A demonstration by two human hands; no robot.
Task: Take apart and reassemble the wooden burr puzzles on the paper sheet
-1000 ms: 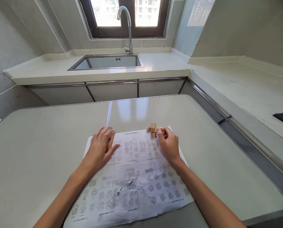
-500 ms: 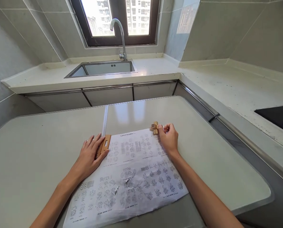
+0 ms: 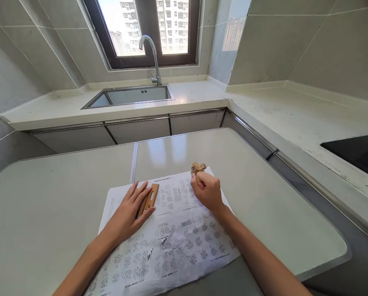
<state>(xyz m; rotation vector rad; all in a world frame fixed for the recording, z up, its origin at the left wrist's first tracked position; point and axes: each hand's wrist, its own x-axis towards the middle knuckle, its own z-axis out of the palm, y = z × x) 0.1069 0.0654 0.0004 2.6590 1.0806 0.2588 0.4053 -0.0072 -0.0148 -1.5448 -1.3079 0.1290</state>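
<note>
A creased paper sheet [image 3: 171, 255] printed with small diagrams lies on the table. On its upper left part, my left hand [image 3: 133, 205] rests over flat wooden pieces [image 3: 153, 195], thumb and fingers spread around them; one piece has an oval slot. At the sheet's top edge sits a small assembly of wooden blocks [image 3: 198, 167] marked with a letter. My right hand [image 3: 207, 190] is closed just in front of the block assembly, its curled fingers at the near side; whether anything is inside them is hidden.
The light folding table [image 3: 264, 205] has a metal seam left of centre. Behind it stand a white counter [image 3: 199, 88] with a sink [image 3: 137, 94] and a faucet [image 3: 154, 53], below a window. A black cooktop [image 3: 359, 154] lies on the right counter.
My left hand and the flat wooden pieces have shifted right, uncovering more of the paper's upper left. My right hand has moved left and nearer me, and the block assembly has turned.
</note>
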